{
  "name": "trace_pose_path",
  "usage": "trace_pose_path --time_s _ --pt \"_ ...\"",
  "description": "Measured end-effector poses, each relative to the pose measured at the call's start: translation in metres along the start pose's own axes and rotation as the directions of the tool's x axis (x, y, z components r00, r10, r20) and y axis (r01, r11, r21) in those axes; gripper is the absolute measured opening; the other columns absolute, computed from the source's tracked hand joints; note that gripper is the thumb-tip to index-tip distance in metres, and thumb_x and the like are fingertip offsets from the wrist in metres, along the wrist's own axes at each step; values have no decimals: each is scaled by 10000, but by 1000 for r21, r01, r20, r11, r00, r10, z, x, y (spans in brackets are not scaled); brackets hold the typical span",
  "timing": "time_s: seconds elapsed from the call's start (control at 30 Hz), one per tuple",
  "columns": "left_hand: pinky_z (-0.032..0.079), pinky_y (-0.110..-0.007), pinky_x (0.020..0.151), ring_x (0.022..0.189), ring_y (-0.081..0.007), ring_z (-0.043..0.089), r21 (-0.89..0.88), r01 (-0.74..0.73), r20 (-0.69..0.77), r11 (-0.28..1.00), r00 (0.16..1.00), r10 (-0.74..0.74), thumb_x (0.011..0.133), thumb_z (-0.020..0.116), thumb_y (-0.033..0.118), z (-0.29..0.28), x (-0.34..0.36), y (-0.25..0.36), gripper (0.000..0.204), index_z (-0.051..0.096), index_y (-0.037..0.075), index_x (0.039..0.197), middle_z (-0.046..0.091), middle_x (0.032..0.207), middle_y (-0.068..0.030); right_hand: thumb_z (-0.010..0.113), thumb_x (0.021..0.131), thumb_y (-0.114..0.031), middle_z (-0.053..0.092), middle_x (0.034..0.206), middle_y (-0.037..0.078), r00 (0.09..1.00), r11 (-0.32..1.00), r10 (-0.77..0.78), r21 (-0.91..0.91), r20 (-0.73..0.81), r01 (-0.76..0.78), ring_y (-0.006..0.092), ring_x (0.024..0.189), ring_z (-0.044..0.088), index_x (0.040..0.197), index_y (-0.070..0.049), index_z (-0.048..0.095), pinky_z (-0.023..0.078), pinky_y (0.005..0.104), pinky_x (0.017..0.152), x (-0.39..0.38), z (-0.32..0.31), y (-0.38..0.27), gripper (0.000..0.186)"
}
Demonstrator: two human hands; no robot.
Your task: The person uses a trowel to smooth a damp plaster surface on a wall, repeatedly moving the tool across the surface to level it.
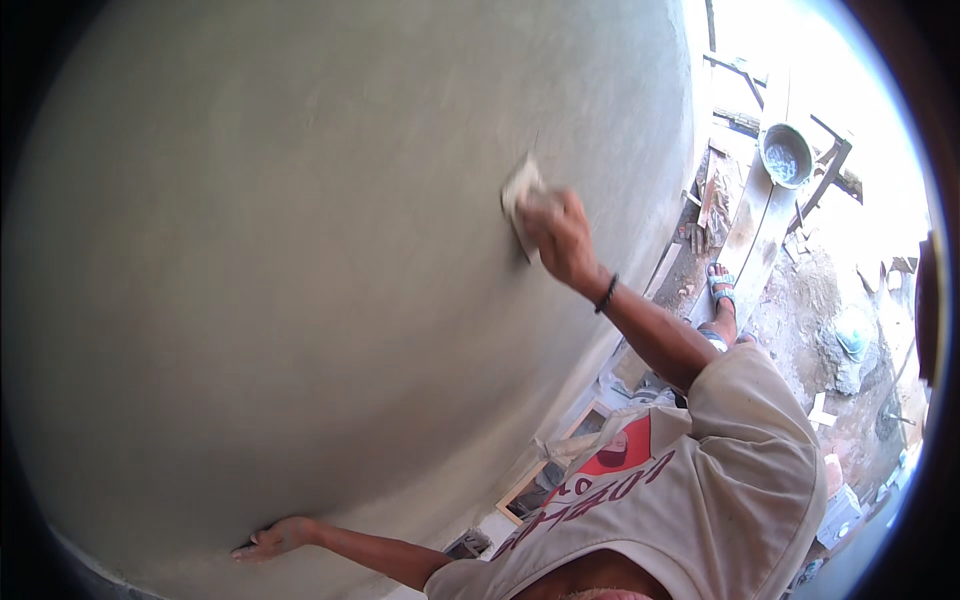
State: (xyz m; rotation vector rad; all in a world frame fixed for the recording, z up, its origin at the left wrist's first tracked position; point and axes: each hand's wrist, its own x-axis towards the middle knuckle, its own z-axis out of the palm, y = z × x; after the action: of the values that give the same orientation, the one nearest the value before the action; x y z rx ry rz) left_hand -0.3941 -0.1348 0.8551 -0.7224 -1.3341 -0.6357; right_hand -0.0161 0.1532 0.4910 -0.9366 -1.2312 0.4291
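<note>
A broad grey-green plastered wall (pixel 300 250), smooth and looking damp, fills most of the view. My right hand (pixel 560 240), with a dark bracelet at the wrist, is closed on a pale, flat smoothing pad (pixel 519 186) held against the wall. The hand is slightly blurred, and I cannot tell whether the pad is sponge or another material. Low on the left, my left hand (pixel 275 540) rests on the wall with its fingers stretched out, holding nothing.
I am standing on wooden planks (pixel 765 225) in sandals. A round bucket (pixel 786 156) sits farther along them beside wooden supports (pixel 828 178). Rubble and cement lie on the ground below, with a pale blue rounded object (pixel 852 334). Wooden frames (pixel 527 492) are near the wall's base.
</note>
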Motion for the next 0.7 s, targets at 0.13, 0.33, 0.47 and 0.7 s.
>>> trace_pose_path --time_s 0.13,0.33,0.47,0.7 --pt "242 -479 1163 1424 -394 259 42 -63 1 997 998 63 1043 216 290 -4 1 0 558 310 -74 1456 311 1508 -269 648 841 -56 618 1000 153 977 978 193 -66 -93 -199 317 941 586 1148 -116 655 457 406 841 0 -7 53 313" --pt "225 -490 1162 1417 -405 263 16 42 9 999 999 -42 1047 226 286 -9 4 14 551 294 -67 1466 308 1515 -254 611 791 -10 579 984 123 987 990 -142 3 -73 142 295 916 558 1175 -158 650 451 400 804 149 -4 -88 413" --pt "218 -496 1163 1420 -402 257 61 -70 9 996 998 70 1045 244 309 -7 7 1 571 288 -77 1463 301 1516 -260 639 723 -1 549 1039 79 893 917 -363 -67 267 392 257 950 526 1170 -276 665 407 373 752 87 -5 -111 525" --pt "230 -488 1153 1399 -420 269 75 18 43 997 999 -21 1036 284 334 -12 9 10 600 274 -98 1453 280 1507 -287 638 812 -73 608 873 100 877 875 -480 -81 -17 477 284 807 562 1054 -160 707 436 401 718 196 -3 -113 266"
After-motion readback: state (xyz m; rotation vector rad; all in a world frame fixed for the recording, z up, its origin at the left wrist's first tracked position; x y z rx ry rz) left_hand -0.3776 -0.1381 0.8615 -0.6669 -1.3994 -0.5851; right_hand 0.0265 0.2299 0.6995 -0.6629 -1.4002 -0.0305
